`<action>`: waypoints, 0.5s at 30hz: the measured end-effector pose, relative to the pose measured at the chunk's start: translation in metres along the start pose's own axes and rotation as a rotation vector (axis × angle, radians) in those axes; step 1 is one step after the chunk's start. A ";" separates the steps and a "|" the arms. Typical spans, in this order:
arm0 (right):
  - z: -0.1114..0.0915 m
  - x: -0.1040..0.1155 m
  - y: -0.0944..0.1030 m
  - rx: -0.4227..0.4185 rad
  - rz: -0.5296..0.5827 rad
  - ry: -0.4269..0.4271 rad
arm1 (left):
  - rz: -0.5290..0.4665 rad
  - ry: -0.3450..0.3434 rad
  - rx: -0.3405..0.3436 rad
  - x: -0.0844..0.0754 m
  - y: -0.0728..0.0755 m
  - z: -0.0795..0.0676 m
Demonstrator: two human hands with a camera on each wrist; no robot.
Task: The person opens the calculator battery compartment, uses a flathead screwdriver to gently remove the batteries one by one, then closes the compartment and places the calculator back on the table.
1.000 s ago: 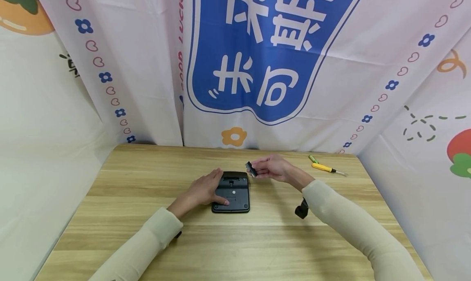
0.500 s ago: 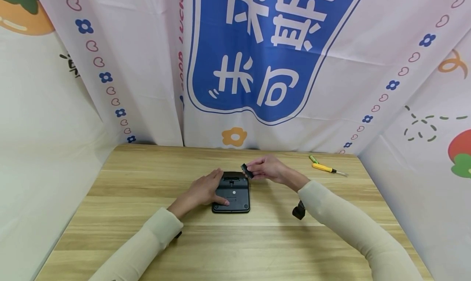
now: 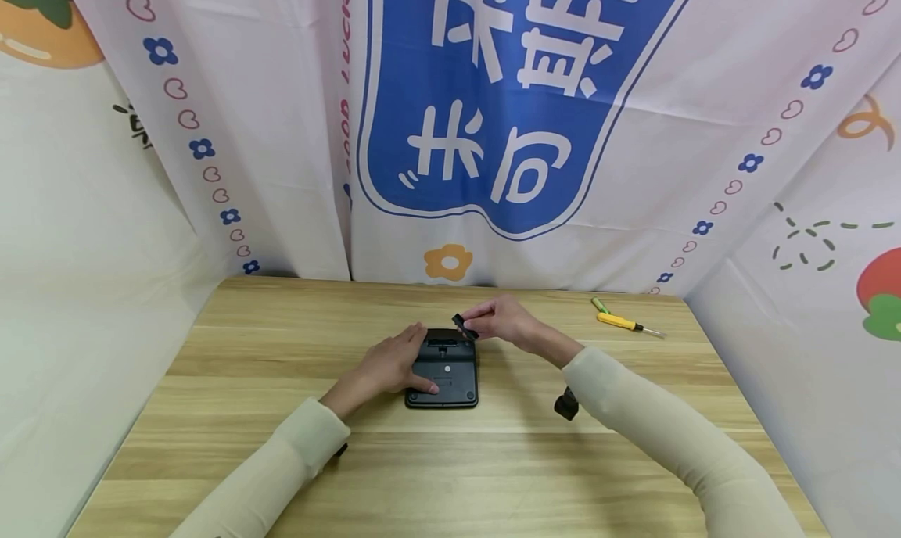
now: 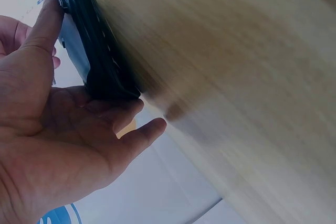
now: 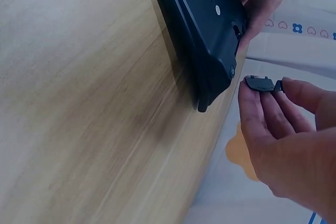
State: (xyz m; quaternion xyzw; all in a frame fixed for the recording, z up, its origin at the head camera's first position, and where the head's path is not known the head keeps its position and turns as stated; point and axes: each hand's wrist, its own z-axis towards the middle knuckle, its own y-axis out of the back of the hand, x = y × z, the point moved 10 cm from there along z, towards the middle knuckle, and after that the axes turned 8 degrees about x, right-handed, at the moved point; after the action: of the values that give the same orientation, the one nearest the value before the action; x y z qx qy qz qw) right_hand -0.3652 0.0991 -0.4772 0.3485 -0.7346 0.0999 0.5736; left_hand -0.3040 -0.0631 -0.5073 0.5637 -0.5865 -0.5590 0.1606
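A black calculator [image 3: 457, 380] lies face down on the wooden table, its underside with round feet and a small white dot facing up. Near its far end is the open battery slot [image 3: 443, 343]. My left hand [image 3: 389, 364] holds the calculator from the left, thumb [image 4: 46, 22] on the underside and fingers at the far edge. Between thumb and fingertips my right hand [image 3: 505, 320] pinches a small black battery cover [image 5: 260, 83], which has a clip at one end. The cover hangs tilted just above the calculator's far right corner.
At the back right of the table [image 3: 267, 350] lies a screwdriver [image 3: 616, 321] with a yellow handle. A small green cylinder, battery-like [image 3: 599, 305], lies beside it. Printed cloth [image 3: 281, 170] hangs behind the table's back edge and along both sides.
My right hand has moved left with the battery cover, from beside the calculator to over its far right corner. The left hand and the calculator have stayed in place.
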 end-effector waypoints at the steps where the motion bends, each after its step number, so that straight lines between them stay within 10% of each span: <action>1: 0.000 0.003 -0.001 -0.004 -0.036 0.014 | -0.001 -0.001 0.000 0.000 0.000 0.000; 15: -0.005 0.049 -0.033 -0.014 -0.641 0.312 | -0.006 -0.014 -0.013 -0.001 0.001 -0.001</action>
State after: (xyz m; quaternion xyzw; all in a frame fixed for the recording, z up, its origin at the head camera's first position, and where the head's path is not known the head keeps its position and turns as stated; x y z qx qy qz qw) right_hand -0.3458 0.0583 -0.4395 0.5377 -0.4922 -0.0381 0.6835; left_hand -0.3035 -0.0633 -0.5056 0.5606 -0.5820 -0.5674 0.1585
